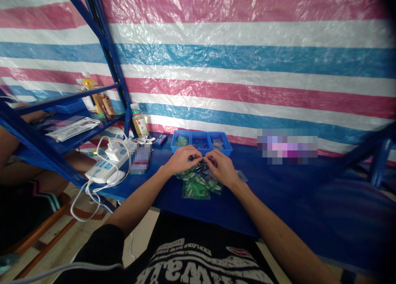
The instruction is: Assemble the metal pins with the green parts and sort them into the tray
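Note:
My left hand (183, 158) and my right hand (221, 166) meet at the fingertips over the blue table. Both are closed in a pinch; whatever lies between the fingers is too small to make out. Just below the fingertips is a loose pile of small dark and silvery pin-like pieces (201, 167). Nearer my body lie several small clear bags with green contents (195, 187), partly under my hands. Behind the hands stands a blue tray (200, 149) with three compartments: greenish bags at left, a few thin pieces in the middle, pale clear bags at right.
To the left are a white power strip (103, 168) with tangled cables, a blurred-out flat object (140, 158), a drink bottle (140, 121) and a small dark blue box (160, 139). A blue metal frame (114, 65) rises there. Another person's leg (34, 164) shows at far left.

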{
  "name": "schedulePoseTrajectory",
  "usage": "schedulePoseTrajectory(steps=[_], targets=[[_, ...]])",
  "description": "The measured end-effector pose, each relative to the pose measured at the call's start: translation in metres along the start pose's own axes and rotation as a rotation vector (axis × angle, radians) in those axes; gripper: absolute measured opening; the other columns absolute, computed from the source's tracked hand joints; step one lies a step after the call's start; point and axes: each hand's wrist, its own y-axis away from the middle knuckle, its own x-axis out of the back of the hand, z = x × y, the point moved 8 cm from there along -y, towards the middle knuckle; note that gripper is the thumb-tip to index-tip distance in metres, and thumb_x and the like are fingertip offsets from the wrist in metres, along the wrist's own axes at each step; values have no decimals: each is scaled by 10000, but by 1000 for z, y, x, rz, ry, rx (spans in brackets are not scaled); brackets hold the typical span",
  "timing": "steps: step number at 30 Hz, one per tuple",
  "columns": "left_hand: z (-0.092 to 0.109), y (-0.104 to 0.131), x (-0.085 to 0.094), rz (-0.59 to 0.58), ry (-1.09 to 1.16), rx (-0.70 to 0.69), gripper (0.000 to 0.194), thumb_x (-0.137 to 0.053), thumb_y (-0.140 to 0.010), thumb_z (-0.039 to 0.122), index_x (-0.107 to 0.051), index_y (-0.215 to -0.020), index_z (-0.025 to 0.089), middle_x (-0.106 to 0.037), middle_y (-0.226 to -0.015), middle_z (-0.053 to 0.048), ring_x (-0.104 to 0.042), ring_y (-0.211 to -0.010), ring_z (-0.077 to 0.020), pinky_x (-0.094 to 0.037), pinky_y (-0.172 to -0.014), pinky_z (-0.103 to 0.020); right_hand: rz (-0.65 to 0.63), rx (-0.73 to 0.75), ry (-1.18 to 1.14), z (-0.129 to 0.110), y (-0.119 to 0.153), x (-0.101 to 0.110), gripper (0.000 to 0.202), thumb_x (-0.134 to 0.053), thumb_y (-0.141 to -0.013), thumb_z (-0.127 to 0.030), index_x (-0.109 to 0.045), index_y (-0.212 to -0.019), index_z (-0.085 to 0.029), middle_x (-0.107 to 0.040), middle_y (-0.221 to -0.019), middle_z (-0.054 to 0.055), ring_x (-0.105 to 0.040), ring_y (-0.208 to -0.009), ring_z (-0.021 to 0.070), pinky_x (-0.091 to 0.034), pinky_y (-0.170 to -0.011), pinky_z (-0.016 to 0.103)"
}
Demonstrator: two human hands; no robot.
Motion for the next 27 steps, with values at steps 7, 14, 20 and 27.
schedulePoseTrajectory(steps=[7,14,20,27], targets=[[0,-1,1,-2,-1,9,175,-581,-981,291,-716,-925,196,-716,-887,-36,-638,-876,-174,-492,-835,-298,-12,-6,19,1,0,0,163,-522,-1012,-300,-656,-944,-237,-650,-918,42,-607,-773,183,-447,-706,290],[-1,-1,2,-3,-15,27,198,-575,-984,312,-727,-927,199,-712,-865,-41,-640,-878,-181,-495,-825,-298,-14,-17,30,3,-1,1,174,-522,-1010,-306,-661,-926,-242,-655,-914,43,-615,-792,191,-456,-714,300],[-1,-1,3,1,-23,30,189,-584,-982,309,-728,-938,195,-710,-865,-39,-639,-871,-176,-492,-815,-290,-13,-13,33,5,-1,2,164,-523,-1012,-296,-659,-937,-243,-654,-911,39,-628,-827,197,-461,-738,302],[-2,-1,6,13,-23,41,187,-597,-978,311,-738,-936,195,-703,-846,-38,-638,-863,-176,-494,-800,-286,1,-15,37,7,-2,4,162,-519,-1016,-298,-657,-951,-244,-668,-934,42,-635,-828,199,-471,-756,303]])
